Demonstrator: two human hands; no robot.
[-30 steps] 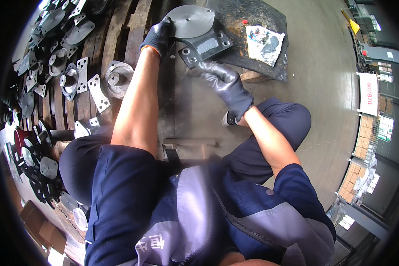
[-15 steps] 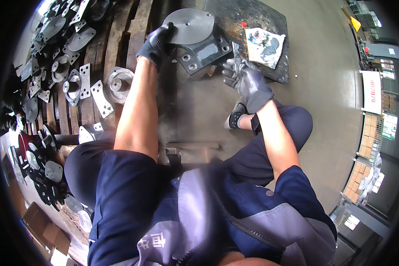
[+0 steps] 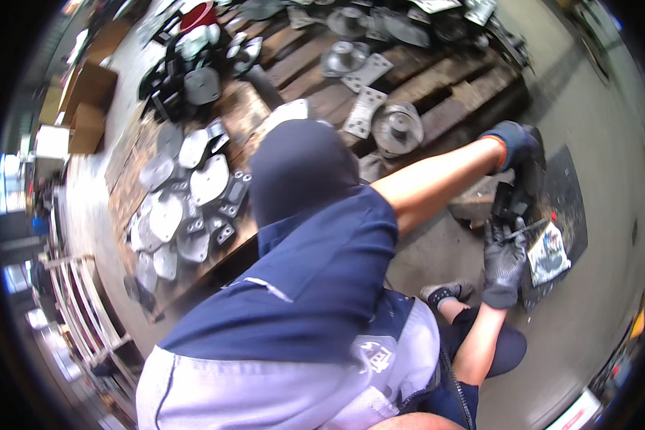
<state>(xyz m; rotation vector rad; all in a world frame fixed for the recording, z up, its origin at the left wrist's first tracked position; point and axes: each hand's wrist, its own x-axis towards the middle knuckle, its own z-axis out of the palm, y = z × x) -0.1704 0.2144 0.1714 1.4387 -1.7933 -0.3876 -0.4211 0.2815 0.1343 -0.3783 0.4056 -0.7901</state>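
Note:
My left hand (image 3: 516, 147), in a dark glove with an orange cuff, is closed on the edge of a metal bracket (image 3: 512, 202) with a round plate and a dark base. The bracket now shows nearly edge-on and partly blurred. Just below it is my right hand (image 3: 503, 261), in a grey-black glove, its fingers closed around a thin grey strip-like tool (image 3: 529, 228). The tool's tip points toward a white sheet (image 3: 550, 256) with dark smears, which lies on a dark board (image 3: 567, 190). Whether the tool touches the bracket I cannot tell.
Wooden pallets (image 3: 444, 89) to the left and ahead carry flanged metal parts (image 3: 398, 129) and perforated plates (image 3: 365, 112). Several round plates (image 3: 166, 215) lie on a nearer pallet. Cardboard boxes (image 3: 89, 97) stand at the far left. A small red piece (image 3: 554, 216) lies on the board.
My view has swung to the left, so the hands and bracket now appear at the right and more pallet parts show. Both hands still hold their things; the right hand sits closer to the bracket.

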